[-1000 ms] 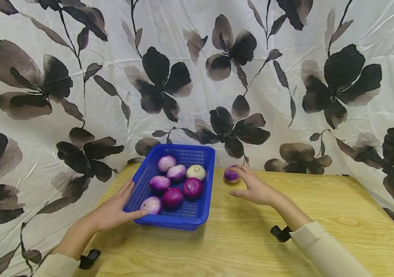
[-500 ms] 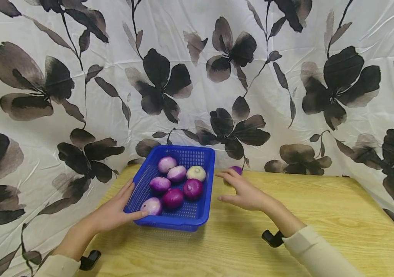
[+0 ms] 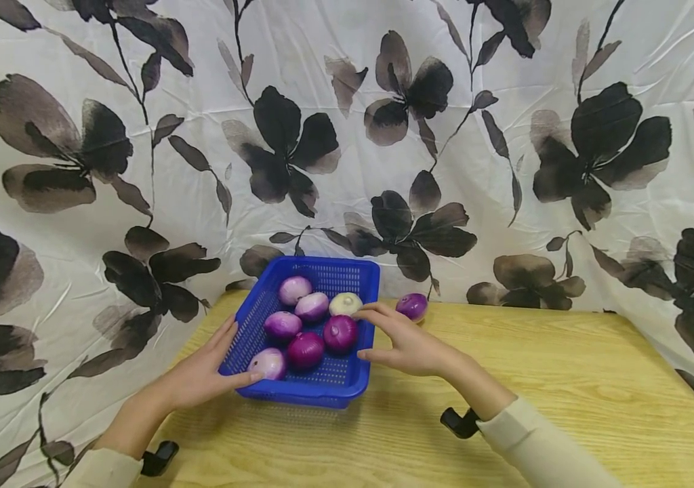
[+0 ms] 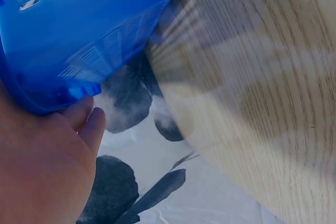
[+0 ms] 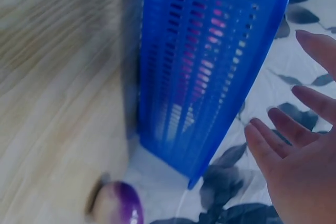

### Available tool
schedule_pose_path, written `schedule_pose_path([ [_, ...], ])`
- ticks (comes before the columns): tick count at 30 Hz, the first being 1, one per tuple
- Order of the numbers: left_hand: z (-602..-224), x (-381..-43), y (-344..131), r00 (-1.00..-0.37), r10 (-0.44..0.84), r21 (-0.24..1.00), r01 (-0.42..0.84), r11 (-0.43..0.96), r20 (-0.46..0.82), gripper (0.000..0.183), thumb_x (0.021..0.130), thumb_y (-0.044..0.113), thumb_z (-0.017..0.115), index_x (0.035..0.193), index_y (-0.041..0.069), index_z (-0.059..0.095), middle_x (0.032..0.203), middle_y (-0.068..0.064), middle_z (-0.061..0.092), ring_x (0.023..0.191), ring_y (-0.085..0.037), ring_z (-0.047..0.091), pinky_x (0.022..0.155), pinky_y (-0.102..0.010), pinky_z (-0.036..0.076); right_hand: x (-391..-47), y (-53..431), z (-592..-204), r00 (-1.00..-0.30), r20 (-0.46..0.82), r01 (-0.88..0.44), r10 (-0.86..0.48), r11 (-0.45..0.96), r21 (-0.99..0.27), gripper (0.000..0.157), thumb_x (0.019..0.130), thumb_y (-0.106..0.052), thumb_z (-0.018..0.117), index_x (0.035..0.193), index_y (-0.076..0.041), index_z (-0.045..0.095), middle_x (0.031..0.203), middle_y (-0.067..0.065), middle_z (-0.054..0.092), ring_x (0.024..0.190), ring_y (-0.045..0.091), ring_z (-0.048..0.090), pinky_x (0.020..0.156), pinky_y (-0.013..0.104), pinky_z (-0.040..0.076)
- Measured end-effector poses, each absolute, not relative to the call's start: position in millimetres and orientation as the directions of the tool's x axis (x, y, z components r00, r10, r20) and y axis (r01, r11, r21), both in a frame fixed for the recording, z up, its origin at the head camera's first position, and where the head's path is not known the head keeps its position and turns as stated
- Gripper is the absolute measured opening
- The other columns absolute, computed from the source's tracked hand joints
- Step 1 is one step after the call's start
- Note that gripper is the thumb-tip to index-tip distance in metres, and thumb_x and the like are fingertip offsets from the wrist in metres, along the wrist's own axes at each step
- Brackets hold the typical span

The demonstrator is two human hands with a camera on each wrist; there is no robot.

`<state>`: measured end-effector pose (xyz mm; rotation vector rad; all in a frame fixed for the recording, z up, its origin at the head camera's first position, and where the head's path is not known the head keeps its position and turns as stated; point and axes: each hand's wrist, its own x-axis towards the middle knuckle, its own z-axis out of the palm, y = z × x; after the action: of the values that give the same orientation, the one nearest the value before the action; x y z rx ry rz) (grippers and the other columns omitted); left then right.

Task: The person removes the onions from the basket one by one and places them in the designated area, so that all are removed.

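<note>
A blue plastic basket (image 3: 356, 379) with slotted walls stands on the table with several purple onions (image 3: 305, 350) and one pale onion (image 3: 345, 305) in it. My left hand (image 3: 200, 373) grips its near left corner, the thumb over the rim and the fingers along the outer side; in the left wrist view two fingertips curl at the blue rim. Spread and holding nothing, my right hand (image 3: 408, 344) reaches over the basket's right rim, fingertips close to the pale onion and a dark purple onion (image 3: 340, 333). Outside the basket, behind that hand, lies another purple onion (image 3: 411, 306).
The light wooden table (image 3: 542, 379) extends to the right of the basket. A white cloth with dark flowers (image 3: 408, 156) hangs behind and to the left. Each wrist carries a black strap-mounted piece, such as the one under the right wrist (image 3: 460, 422).
My right hand has moved left, away from the onion outside the basket, to above the basket's right rim. That onion is uncovered now. The left hand has stayed at the corner.
</note>
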<state>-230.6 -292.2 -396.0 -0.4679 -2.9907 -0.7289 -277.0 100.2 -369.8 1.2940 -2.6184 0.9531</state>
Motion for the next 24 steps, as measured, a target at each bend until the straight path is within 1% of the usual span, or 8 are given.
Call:
schedule_pose_path([
  [6, -399, -231, -294, -0.956, 0.278, 0.441, 0.289, 0.850, 0.090, 0.120, 0.086, 0.067, 0.069, 0.161, -0.006, 0.010, 0.171, -0.021, 0.005, 0.149, -0.053, 0.021, 0.114, -0.070, 0.028, -278, 80, -370, -0.608, 0.284, -0.752, -0.742, 0.422, -0.507, 0.057, 0.095, -0.029, 0.074, 0.145, -0.009, 0.055, 0.147, 0.007, 0.048, 0.137, 0.024, 0.048, 0.116, 0.045, 0.039],
  [11, -400, -232, -295, -0.957, 0.275, 0.437, 0.286, 0.853, 0.089, 0.120, 0.086, 0.067, 0.069, 0.161, -0.006, 0.010, 0.171, -0.021, 0.005, 0.150, -0.052, 0.020, 0.114, -0.069, 0.027, -281, 61, -372, -0.588, 0.232, -0.759, -0.775, 0.428, -0.491, 0.057, 0.095, -0.031, 0.074, 0.146, -0.013, 0.054, 0.148, 0.005, 0.048, 0.138, 0.021, 0.047, 0.117, 0.041, 0.038],
  [15, -400, -232, -295, -0.957, 0.276, 0.439, 0.284, 0.852, 0.084, 0.121, 0.086, 0.067, 0.069, 0.161, -0.006, 0.010, 0.171, -0.020, 0.004, 0.151, -0.051, 0.019, 0.115, -0.069, 0.027, -284, 47, -375, -0.571, 0.228, -0.773, -0.788, 0.423, -0.473, 0.059, 0.095, -0.031, 0.074, 0.146, -0.013, 0.053, 0.146, 0.004, 0.050, 0.136, 0.018, 0.048, 0.116, 0.038, 0.038],
  [18, -399, -232, -295, -0.958, 0.275, 0.440, 0.283, 0.852, 0.084, 0.121, 0.086, 0.068, 0.069, 0.161, -0.006, 0.011, 0.171, -0.020, 0.004, 0.151, -0.051, 0.020, 0.115, -0.068, 0.027, -286, 37, -377, -0.560, 0.230, -0.781, -0.796, 0.414, -0.467, 0.060, 0.094, -0.030, 0.074, 0.147, -0.011, 0.051, 0.146, 0.007, 0.050, 0.136, 0.019, 0.048, 0.117, 0.037, 0.037],
  [21, -400, -232, -295, -0.959, 0.272, 0.441, 0.279, 0.853, 0.081, 0.121, 0.086, 0.068, 0.069, 0.161, -0.006, 0.010, 0.171, -0.020, 0.004, 0.151, -0.051, 0.020, 0.115, -0.068, 0.027, -286, 25, -380, -0.567, 0.223, -0.781, -0.793, 0.431, -0.452, 0.064, 0.094, -0.030, 0.075, 0.149, -0.010, 0.050, 0.147, 0.009, 0.049, 0.135, 0.021, 0.049, 0.116, 0.038, 0.038],
  [24, -400, -232, -295, -0.960, 0.270, 0.441, 0.277, 0.854, 0.079, 0.121, 0.086, 0.068, 0.069, 0.161, -0.006, 0.011, 0.171, -0.019, 0.004, 0.151, -0.051, 0.020, 0.115, -0.068, 0.028, -286, 16, -382, -0.594, 0.200, -0.771, -0.779, 0.480, -0.419, 0.069, 0.093, -0.032, 0.076, 0.151, -0.009, 0.047, 0.148, 0.010, 0.049, 0.133, 0.021, 0.052, 0.114, 0.039, 0.042],
])
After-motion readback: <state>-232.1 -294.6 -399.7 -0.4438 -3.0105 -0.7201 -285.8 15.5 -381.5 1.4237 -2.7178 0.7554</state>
